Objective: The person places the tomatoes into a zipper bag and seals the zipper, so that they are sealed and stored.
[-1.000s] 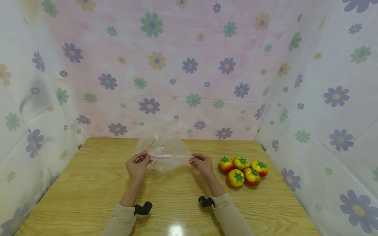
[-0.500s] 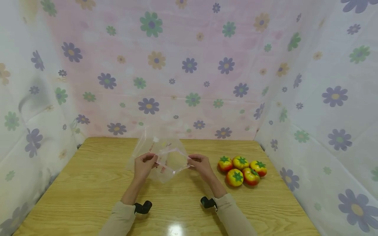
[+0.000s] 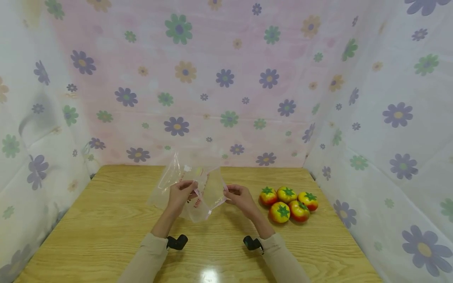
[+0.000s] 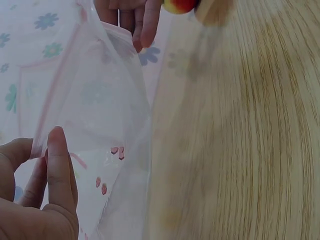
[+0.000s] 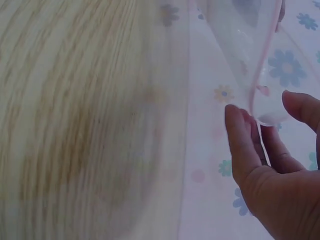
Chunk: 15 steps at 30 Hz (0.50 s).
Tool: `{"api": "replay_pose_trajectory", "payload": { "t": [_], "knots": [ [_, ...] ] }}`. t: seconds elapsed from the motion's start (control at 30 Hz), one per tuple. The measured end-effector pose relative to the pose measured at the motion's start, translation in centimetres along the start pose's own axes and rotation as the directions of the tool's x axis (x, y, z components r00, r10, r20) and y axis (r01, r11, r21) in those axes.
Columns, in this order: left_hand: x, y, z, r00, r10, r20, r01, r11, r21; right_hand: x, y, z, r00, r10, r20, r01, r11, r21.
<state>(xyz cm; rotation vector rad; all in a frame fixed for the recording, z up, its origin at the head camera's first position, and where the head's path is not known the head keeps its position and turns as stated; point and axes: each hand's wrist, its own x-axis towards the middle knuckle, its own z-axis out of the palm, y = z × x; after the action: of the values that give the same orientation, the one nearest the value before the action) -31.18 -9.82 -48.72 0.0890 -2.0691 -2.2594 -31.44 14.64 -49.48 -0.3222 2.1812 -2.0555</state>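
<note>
A clear zip bag point(image 3: 209, 188) with pink seal strips and small red prints is held up between both hands over the table, its mouth spread apart and facing the person. My left hand point(image 3: 181, 195) pinches one side of the mouth between thumb and fingers; the left wrist view shows the pink edge point(image 4: 50, 100) in that pinch. On the opposite side, my right hand point(image 3: 240, 198) holds the corner of the mouth. In the right wrist view its fingers point(image 5: 240, 135) curl at the bag's edge, the thumb standing a little off. Nothing solid shows inside the bag.
Several red-and-yellow tomatoes point(image 3: 280, 212) with green star-shaped tops are grouped to the right of the right hand. Everything is on a wood-grain table point(image 3: 106, 228). Flower-printed cloth point(image 3: 226, 98) walls in the back and both sides.
The left hand has moved right, closer to the right hand. The bag's mouth has gone from a nearly flat, taut line to a wide gap. The tomatoes stay put.
</note>
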Motion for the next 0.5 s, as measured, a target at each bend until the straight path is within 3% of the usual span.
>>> {"api": "replay_pose_trajectory", "payload": {
  "t": [0.17, 0.3, 0.5],
  "knots": [
    [0.0, -0.1, 0.3, 0.998, -0.04, 0.048, 0.041, 0.999, -0.016, -0.5, -0.5, -0.6, 0.997, -0.037, -0.064, 0.029, 0.991, -0.128],
    [-0.1, 0.0, 0.5, 0.996, -0.058, 0.074, 0.065, 0.994, -0.093, -0.7, -1.0, -1.2, 0.995, -0.036, -0.097, 0.022, 0.989, -0.148],
    [0.0, -0.2, 0.7, 0.995, -0.078, 0.067, 0.085, 0.991, -0.102, -2.0, -2.9, -2.0, 0.993, -0.043, -0.106, 0.019, 0.976, -0.218]
  ]
}}
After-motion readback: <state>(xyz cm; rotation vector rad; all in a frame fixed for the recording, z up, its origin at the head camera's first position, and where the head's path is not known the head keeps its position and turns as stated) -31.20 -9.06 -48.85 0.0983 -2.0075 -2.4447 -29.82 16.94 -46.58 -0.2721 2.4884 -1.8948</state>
